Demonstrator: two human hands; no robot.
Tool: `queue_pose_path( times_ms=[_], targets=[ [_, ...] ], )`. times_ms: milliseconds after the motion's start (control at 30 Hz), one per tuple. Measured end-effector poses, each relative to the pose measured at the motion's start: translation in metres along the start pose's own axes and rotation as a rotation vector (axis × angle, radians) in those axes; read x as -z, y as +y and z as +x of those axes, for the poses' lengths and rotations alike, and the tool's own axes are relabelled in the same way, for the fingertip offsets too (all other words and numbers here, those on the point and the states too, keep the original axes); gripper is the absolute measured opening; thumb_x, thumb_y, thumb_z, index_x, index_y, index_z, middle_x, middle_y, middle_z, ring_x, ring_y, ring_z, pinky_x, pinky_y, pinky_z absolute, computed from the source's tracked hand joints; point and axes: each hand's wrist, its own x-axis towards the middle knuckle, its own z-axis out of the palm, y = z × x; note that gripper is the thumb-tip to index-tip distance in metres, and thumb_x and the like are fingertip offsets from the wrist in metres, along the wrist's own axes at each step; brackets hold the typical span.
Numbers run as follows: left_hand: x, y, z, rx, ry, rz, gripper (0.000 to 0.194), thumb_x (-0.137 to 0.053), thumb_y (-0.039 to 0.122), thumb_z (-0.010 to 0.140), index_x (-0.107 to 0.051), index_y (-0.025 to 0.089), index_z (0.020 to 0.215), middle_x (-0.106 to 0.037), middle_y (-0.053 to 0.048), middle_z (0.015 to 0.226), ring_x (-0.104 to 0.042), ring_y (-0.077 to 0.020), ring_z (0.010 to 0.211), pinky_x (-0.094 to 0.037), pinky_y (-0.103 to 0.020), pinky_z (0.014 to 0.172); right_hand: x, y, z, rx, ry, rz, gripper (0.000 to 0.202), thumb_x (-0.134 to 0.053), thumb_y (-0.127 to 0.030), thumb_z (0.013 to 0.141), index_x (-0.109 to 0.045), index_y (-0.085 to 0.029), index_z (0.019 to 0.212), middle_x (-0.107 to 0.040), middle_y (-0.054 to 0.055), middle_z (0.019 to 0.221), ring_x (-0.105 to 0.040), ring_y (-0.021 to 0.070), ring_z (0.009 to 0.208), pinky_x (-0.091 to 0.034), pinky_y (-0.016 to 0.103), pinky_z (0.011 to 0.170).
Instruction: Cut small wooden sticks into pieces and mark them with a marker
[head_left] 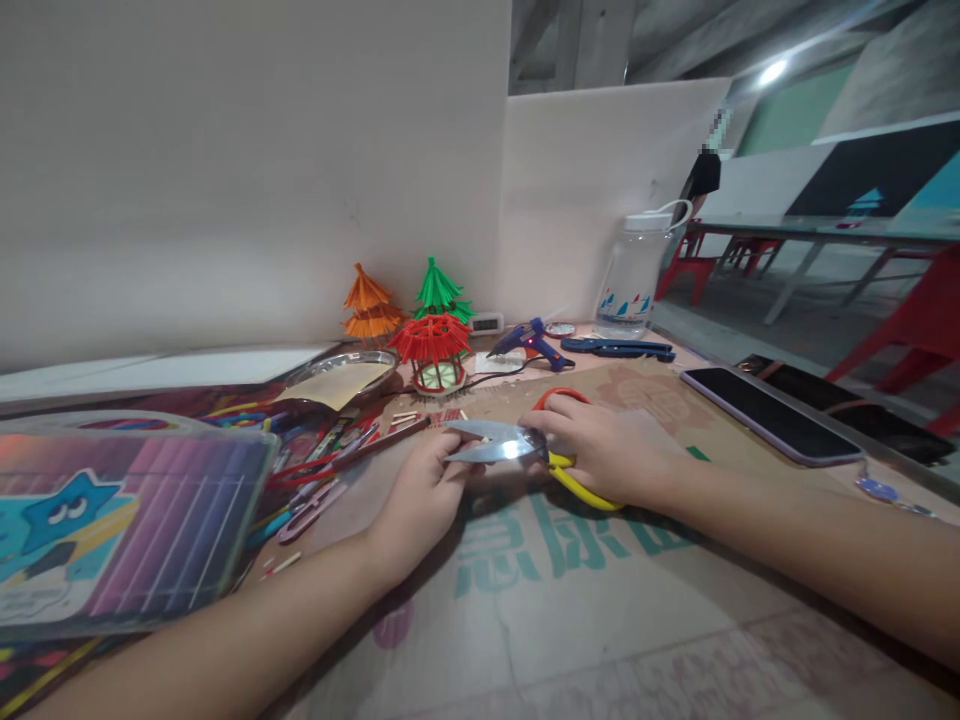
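My right hand (611, 450) grips a pair of scissors (499, 443) with one orange-red and one yellow handle loop. The blades point left, slightly apart, towards my left hand (427, 490). Its fingers are pinched together at the blade tips, and a tiny pale bit shows by the blades; what the fingers hold is too small to make out. Both hands are above a cardboard sheet (600, 620) with green printed characters. Behind them stands a small model hut (431, 340) with a red roof. Short pale matchsticks (403, 418) lie just beyond my left hand.
A case of coloured markers (187, 530) lies at left, with pens and a pink tool (311, 510) beside it. Further back are a metal tray (337, 375), orange (367, 305) and green (439, 285) models, a blue glue gun (532, 340) and a bottle (631, 270). A phone (769, 412) lies right.
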Motion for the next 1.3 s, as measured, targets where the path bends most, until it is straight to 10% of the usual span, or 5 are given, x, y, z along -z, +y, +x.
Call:
queue_pose_path(
  times_ms=[1300],
  targets=[
    [0.0007,0.0008,0.0,-0.045,-0.009,0.004,0.019,-0.049,0.014,0.078,-0.068,0.016,0.078,-0.071,-0.005,0.083,-0.064,-0.0189,0.079,-0.05,-0.029,0.074,-0.0037,0.0033,0.001,0.017,0.012,0.006,0.036,-0.064,-0.037,0.089,-0.066,-0.021,0.122,-0.067,0.01,0.104,-0.061,0.0208,0.085,-0.043,0.028,0.064]
  ],
)
